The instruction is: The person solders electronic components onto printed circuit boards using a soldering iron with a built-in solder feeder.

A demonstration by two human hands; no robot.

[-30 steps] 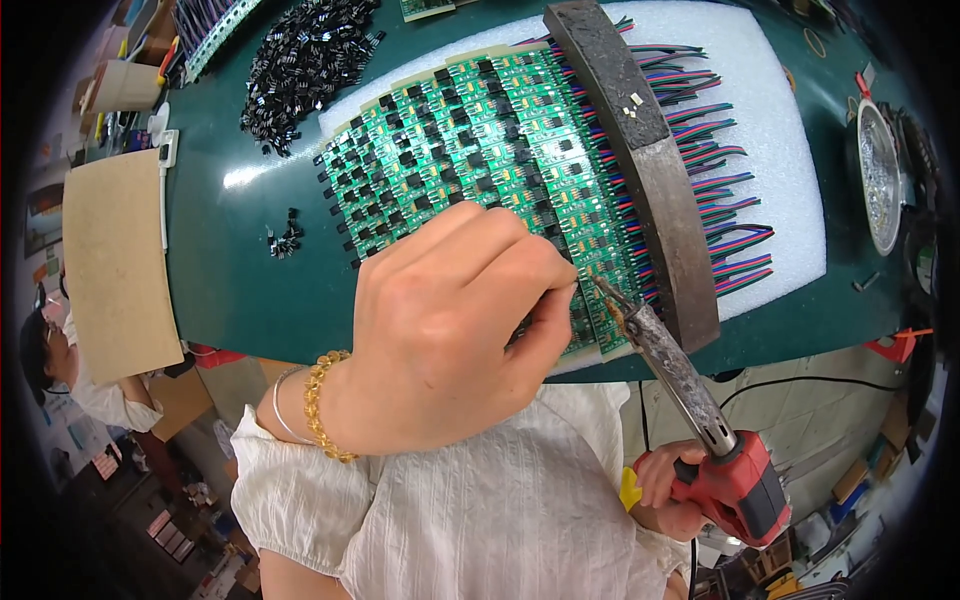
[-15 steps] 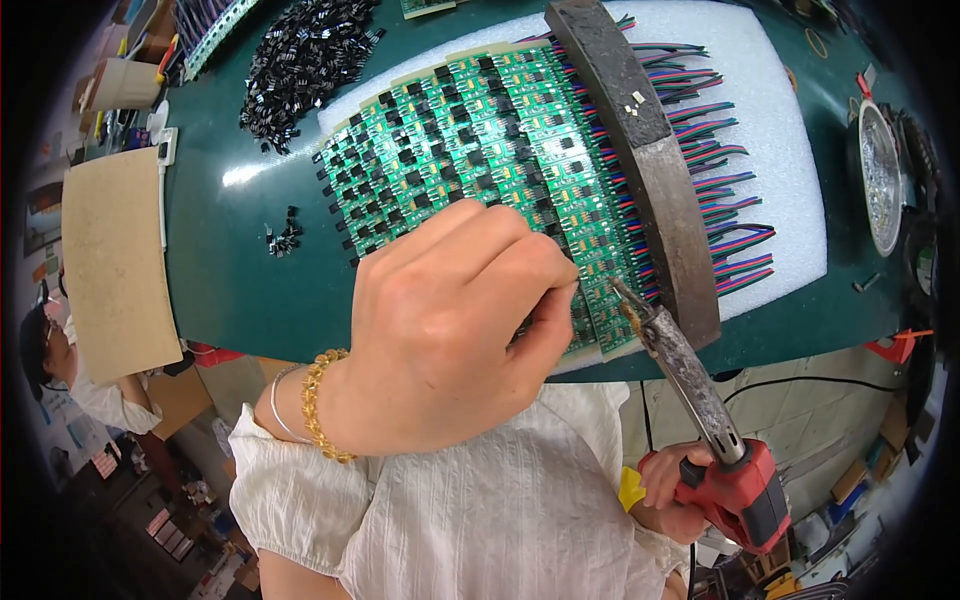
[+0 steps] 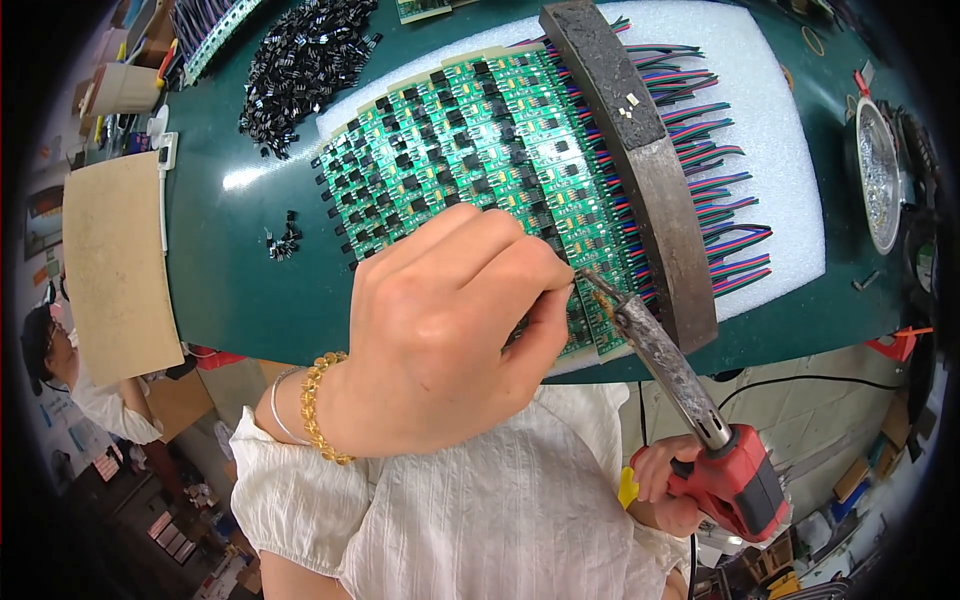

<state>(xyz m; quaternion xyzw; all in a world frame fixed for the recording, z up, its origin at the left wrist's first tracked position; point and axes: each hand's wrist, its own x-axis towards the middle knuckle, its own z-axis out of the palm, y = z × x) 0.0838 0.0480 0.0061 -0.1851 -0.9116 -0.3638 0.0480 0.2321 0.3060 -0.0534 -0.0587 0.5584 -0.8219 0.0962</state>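
Note:
My left hand, with a beaded bracelet at its wrist, hovers over a green circuit board panel and hides part of it. Thumb and index finger are pinched together; whatever sits between them is too small to make out. Closed round the red and black handle of a soldering iron is my right hand. The iron's tip meets the panel right beside the left fingertips. Rows of small black components stand on the panel. Across its wired side lies a heavy dark metal bar, with coloured wires sticking out beyond.
A white foam sheet lies under the panel on the green table. Black components form a large pile and a small cluster. A metal bowl stands at right, a cardboard sheet at left. Another person sits beyond it.
The soldering iron's tip has moved left and slightly up, closing in on my left fingertips. My right hand has shifted a little the same way. The left hand has barely moved.

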